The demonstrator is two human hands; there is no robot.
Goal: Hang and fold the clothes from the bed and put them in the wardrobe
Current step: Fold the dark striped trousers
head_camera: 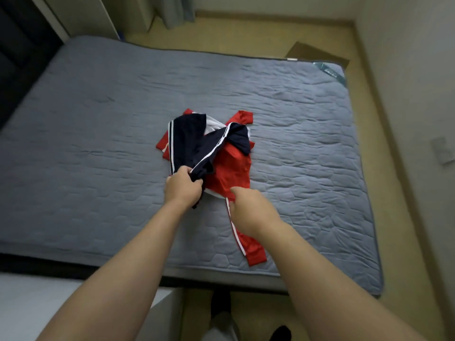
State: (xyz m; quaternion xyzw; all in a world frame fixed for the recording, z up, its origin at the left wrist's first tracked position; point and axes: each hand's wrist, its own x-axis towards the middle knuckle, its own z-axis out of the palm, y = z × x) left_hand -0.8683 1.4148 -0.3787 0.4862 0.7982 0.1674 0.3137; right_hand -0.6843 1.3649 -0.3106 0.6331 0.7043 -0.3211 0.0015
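Observation:
A heap of clothes lies in the middle of the bed (98, 134), which has a grey quilted cover. On top is a navy garment (189, 141) with white side stripes; under it lies a red garment (229, 168) with a white stripe, one leg or sleeve of it trailing toward the bed's near edge. My left hand (183, 187) grips a bunched end of the navy garment and lifts it a little. My right hand (248, 210) holds the red garment near its white stripe, fingers curled and hidden underneath.
A dark headboard (17, 57) stands at the left. A white surface (49, 303) sits at the bed's near left corner. A brown cardboard box (317, 54) lies on the floor beyond the bed. A curtain (177, 11) hangs at the back. My feet show below.

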